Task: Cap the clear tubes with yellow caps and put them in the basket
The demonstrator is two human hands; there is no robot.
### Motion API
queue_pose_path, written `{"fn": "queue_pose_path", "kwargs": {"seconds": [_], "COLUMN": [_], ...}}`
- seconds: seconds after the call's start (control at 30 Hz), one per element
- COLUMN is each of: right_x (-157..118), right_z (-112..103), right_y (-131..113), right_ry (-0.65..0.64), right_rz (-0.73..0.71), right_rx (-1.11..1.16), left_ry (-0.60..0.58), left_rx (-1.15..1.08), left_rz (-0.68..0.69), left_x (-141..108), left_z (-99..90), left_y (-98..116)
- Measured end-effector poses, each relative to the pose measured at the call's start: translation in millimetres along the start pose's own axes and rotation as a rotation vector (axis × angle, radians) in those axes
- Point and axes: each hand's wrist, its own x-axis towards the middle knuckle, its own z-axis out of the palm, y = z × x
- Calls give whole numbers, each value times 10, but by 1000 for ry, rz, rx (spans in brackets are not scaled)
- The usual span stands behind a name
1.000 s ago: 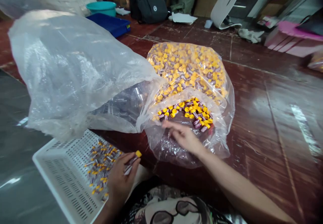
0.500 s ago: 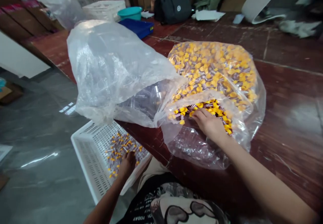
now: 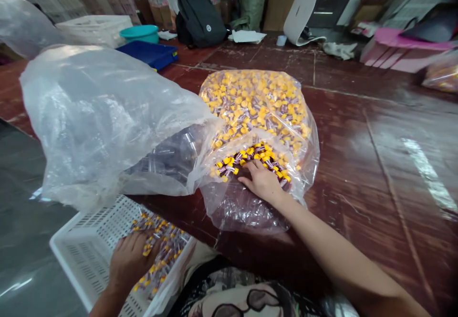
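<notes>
- Most of the lot is still bagged: a broad heap of small clear tubes with yellow caps fills a clear plastic bag lying on the desk.
- Only a modest batch of tubes has reached the white perforated plastic basket, which sits below the near edge of the desk; much of its floor is uncovered.
- A fold of plastic lies across the front of the heap, leaving a small patch of tubes exposed in the opening.
- The right hand is wide open and palm down on the bag's plastic, with its fingertips just beside the exposed tubes. From here, it isn't holding anything.
- The left hand is down in the basket, palm down, with fingers loosely spread over the tubes and touching them. I can't make out any tube pinched between the fingers.
- A big, puffed mass of clear plastic billows to the left of the heap. From here, I can't tell whether it belongs to the same bag or a second one.
- Farther off stand a teal basin, a blue tray and a black backpack.
</notes>
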Motion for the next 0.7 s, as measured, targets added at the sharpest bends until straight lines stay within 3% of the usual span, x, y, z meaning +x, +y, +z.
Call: {"fn": "queue_pose_path", "kwargs": {"seconds": [0.1, 0.17, 0.3, 0.4, 0.5, 0.6, 0.7], "right_x": [35, 56, 23, -86, -219, -321, -368], "right_z": [68, 100, 71, -10, -79, -128, -196], "right_y": [-29, -86, -129, 9, 217, 319, 239], "right_ry": [6, 17, 68, 106, 156, 173, 112], "right_rz": [-5, -26, -20, 37, 35, 56, 83], "right_rx": [-8, -7, 61, 265, 572, 778, 1003], "left_ry": [286, 348, 109, -16, 71, 211, 74], "left_rx": [-21, 11, 98, 101, 54, -67, -296], "left_rz": [303, 338, 356, 442, 430, 347, 361], "left_x": [629, 1209, 2354, 2806, 2777, 2406, 1979], "left_z": [-458, -618, -558, -462, -536, -725, -828], "left_y": [330, 595, 933, 980, 988, 1162, 1552]}}
